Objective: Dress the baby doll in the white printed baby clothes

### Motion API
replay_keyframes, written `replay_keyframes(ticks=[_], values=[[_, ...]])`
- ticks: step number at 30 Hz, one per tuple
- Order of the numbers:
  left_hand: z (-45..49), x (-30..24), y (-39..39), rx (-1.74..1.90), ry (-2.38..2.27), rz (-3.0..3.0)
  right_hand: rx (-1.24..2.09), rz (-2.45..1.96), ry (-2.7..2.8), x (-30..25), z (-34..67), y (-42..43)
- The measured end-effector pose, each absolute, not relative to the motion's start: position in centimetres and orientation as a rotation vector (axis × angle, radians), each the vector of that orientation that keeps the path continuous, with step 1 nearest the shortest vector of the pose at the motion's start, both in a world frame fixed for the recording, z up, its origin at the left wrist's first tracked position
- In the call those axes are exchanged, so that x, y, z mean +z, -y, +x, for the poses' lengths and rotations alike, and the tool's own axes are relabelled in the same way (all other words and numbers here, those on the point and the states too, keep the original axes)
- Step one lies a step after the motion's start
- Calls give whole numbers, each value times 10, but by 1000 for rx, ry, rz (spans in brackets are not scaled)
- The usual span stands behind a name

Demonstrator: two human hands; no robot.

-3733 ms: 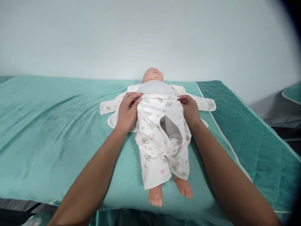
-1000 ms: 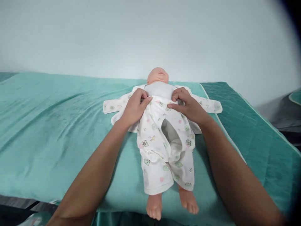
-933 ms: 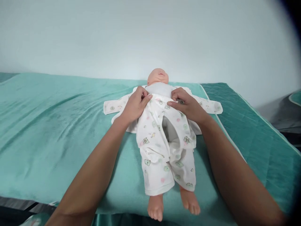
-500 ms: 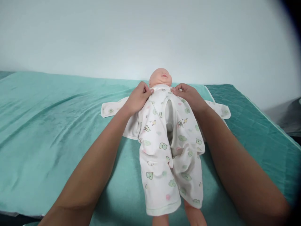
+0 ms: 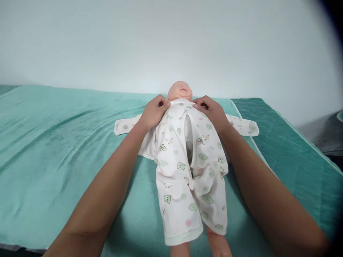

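Note:
A baby doll lies on its back, its head at the far end and its lower legs toward me. White baby pants with green bear and cloud prints cover it from the neck down to the shins, with an opening at the crotch. Under them shows a matching baby shirt, its sleeves spread out to both sides. My left hand pinches the top edge of the pants at the doll's left-hand side in the view. At the opposite corner of that edge, my right hand is closed on the fabric too.
A light teal blanket lies under the doll, with creases on the left. To the right a darker teal quilted cover with a pale border is visible. Behind stands a plain pale wall. A dark grey object sits at the far right edge.
The whole view has shifted slightly, so the doll appears a little further left and its head lower. Both hands stay at the top edge of the pants.

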State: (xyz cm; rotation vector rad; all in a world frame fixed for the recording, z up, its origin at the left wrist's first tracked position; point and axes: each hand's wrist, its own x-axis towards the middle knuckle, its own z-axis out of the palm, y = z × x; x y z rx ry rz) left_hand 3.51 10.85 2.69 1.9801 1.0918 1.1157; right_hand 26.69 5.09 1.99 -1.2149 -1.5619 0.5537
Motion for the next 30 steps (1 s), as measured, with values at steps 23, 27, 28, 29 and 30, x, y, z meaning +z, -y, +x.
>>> replay_keyframes(ticks=[23, 27, 28, 29, 30], values=[[7, -4, -69, 1174, -1182, 2480, 462, -1371, 1331, -6, 269, -6], [-2, -5, -53, 993, -1224, 2643, 525, -1564, 1262, -5, 269, 11], [-2, -4, -50, 963, -1241, 2665, 556, -1591, 1287, -3, 269, 14], [-1, -1, -47, 959, -1277, 2671, 588, -1603, 1310, -1, 269, 17], [1, 1, -44, 982, -1329, 2660, 618, -1601, 1325, 2, 269, 20]])
